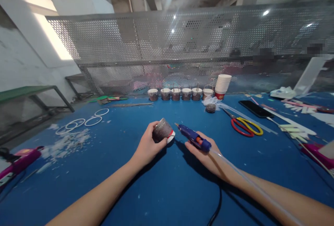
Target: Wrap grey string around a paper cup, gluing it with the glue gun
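My left hand [150, 140] is closed around a small paper cup [163, 130] wrapped in dark brown-grey material, with a red and white band showing at its right end. The cup is tipped on its side above the table. In my right hand [202, 153] is a blue hot glue gun [193, 137], its nozzle pointing left toward the cup, a small gap apart. A long clear glue stick runs from the back of the gun over my right forearm. A black cord hangs below that hand.
Several wrapped cups [175, 94] line the back of the blue table [125, 191], beside a stack of paper cups [223, 85]. Scissors [245, 125], a brown ball [210, 108] and a phone [255, 109] lie at right. White rings [93, 121] and scraps [66, 144] lie at left.
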`<action>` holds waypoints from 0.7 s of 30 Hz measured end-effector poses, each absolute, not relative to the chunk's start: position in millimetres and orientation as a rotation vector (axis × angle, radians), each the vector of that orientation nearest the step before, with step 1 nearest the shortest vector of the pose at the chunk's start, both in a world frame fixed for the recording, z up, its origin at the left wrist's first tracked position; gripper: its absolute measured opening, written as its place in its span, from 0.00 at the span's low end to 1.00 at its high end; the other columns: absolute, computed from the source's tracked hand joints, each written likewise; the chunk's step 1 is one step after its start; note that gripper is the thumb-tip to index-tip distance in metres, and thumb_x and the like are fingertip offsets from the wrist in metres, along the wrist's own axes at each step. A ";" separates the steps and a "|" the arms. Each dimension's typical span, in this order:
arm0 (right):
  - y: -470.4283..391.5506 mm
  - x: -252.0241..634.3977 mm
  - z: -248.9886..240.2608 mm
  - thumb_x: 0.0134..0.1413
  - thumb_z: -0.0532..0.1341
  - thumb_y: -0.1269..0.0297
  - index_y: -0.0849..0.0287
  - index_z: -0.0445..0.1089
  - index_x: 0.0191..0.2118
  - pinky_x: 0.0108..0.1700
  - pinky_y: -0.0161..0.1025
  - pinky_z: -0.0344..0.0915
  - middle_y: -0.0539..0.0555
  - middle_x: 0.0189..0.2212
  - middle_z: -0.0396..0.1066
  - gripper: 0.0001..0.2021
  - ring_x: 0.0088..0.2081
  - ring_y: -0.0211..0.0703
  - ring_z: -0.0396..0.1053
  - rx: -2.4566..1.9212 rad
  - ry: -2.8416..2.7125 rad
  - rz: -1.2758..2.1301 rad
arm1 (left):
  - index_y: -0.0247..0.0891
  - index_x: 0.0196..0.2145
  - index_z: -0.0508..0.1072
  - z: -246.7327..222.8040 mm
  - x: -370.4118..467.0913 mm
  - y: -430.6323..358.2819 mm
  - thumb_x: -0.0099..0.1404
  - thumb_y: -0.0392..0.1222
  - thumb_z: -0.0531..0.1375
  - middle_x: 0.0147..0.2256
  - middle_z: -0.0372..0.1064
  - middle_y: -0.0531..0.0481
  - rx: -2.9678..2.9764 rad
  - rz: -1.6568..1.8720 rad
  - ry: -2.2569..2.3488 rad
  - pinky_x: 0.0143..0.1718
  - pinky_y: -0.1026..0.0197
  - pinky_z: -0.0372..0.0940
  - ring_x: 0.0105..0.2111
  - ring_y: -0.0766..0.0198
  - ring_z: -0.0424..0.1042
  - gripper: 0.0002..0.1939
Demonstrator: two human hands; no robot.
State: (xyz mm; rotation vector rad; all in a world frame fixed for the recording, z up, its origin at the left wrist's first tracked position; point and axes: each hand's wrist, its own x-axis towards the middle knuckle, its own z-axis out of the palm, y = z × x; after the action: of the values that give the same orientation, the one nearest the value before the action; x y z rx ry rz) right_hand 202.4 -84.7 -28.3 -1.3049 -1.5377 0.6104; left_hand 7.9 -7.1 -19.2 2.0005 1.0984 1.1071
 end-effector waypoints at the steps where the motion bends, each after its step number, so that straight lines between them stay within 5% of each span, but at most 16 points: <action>1: -84.0 202.1 -28.2 0.52 0.60 0.58 0.57 0.62 0.29 0.27 0.34 0.60 0.48 0.22 0.65 0.09 0.23 0.36 0.61 -1.271 -1.529 0.586 | 0.38 0.47 0.62 -18.9 8.4 -7.9 0.53 0.40 0.59 0.40 0.70 0.49 2.001 1.098 1.082 0.43 0.56 0.67 0.39 0.60 0.72 0.22; 5: -79.6 200.2 -31.2 0.52 0.61 0.61 0.58 0.63 0.35 0.30 0.35 0.63 0.50 0.29 0.69 0.09 0.26 0.37 0.65 -1.196 -1.497 0.539 | 0.38 0.47 0.62 -17.2 12.1 -13.6 0.53 0.41 0.59 0.38 0.71 0.49 1.959 1.076 1.040 0.42 0.57 0.67 0.38 0.61 0.72 0.22; 13: -73.3 198.5 -36.4 0.50 0.62 0.63 0.58 0.61 0.33 0.30 0.35 0.63 0.48 0.26 0.67 0.08 0.26 0.37 0.64 -1.180 -1.485 0.549 | 0.39 0.47 0.62 -14.4 23.4 -26.9 0.52 0.44 0.60 0.43 0.69 0.47 1.830 1.059 1.054 0.42 0.57 0.69 0.40 0.60 0.72 0.24; 21: -75.3 189.9 -45.2 0.49 0.63 0.60 0.56 0.61 0.35 0.25 0.32 0.63 0.48 0.28 0.67 0.11 0.24 0.34 0.63 -1.102 -1.398 0.833 | 0.39 0.45 0.62 -18.3 23.1 -22.9 0.52 0.44 0.61 0.42 0.70 0.48 1.768 1.146 1.042 0.41 0.58 0.69 0.39 0.61 0.73 0.22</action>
State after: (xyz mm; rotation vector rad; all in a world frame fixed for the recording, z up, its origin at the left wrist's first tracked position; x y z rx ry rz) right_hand 189.9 -75.3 -45.2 -1.1022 -1.3983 0.8334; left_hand 23.1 -22.9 -18.3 1.7680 1.0419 1.1462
